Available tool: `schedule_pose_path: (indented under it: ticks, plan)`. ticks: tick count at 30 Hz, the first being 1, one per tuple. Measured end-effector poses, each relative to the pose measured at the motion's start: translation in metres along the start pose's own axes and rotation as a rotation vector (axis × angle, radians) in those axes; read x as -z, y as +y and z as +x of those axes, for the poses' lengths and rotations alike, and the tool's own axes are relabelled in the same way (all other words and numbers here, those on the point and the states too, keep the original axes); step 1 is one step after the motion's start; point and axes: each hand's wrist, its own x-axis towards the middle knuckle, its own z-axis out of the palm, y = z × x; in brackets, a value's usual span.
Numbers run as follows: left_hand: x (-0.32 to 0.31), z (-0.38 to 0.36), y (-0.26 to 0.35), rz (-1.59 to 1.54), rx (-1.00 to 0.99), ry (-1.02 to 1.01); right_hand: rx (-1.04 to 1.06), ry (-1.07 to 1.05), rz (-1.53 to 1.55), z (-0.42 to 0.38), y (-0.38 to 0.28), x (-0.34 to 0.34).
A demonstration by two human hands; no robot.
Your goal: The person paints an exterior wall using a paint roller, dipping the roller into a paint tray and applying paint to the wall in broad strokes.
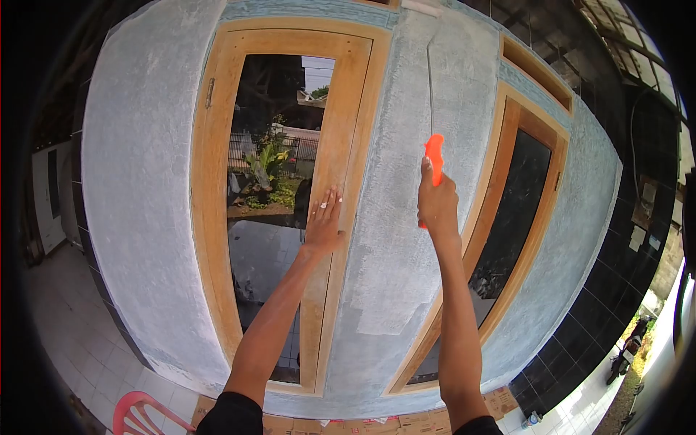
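My right hand [439, 203] is wrapped round the orange handle of a paint roller [435, 156]. Its thin metal rod runs up the grey wall to a pale roller head [422, 7] near the top edge of the view. Fresh-looking lighter patches mark the wall [391, 268] between the two wooden frames. My left hand [325, 225] rests with its fingers stretched out on the wooden frame [336, 145] beside the left glass pane, and it holds nothing. White specks show on its fingers.
A second wooden-framed window [518, 196] is at the right. Cardboard [428, 423] lies along the wall's foot, with a red plastic chair [138, 406] at the lower left. Black tiles [580, 341] and a parked motorbike [629, 349] are at the right.
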Motion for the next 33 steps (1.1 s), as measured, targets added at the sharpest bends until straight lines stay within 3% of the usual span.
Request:
schedule_pose_path:
  ticks: [2,3,8,12,19,25,29,33]
  plan:
    - [0.000,0.001,0.000,0.000,-0.008,-0.006,0.033,0.041,-0.103,-0.032,0.036,-0.011]
    - [0.001,0.001,0.000,-0.003,-0.008,-0.012,-0.092,-0.024,-0.044,-0.052,0.043,-0.010]
    - [0.003,0.000,-0.004,-0.013,-0.027,-0.006,-0.162,-0.068,-0.052,-0.159,0.094,-0.016]
    - [0.003,0.000,-0.007,-0.057,-0.064,-0.002,-0.174,-0.062,-0.048,-0.196,0.108,-0.021]
    - [-0.008,0.003,-0.012,-0.032,-0.071,0.013,-0.191,0.043,0.063,-0.059,0.050,-0.013]
    - [0.003,0.000,-0.006,-0.038,-0.053,-0.014,0.012,0.069,0.142,0.058,0.005,0.022]
    - [0.002,0.000,-0.006,-0.029,-0.048,-0.016,-0.016,0.033,0.095,0.036,0.023,0.034]
    - [0.002,-0.001,-0.004,-0.042,-0.055,-0.006,-0.066,0.037,-0.028,-0.048,0.100,0.016]
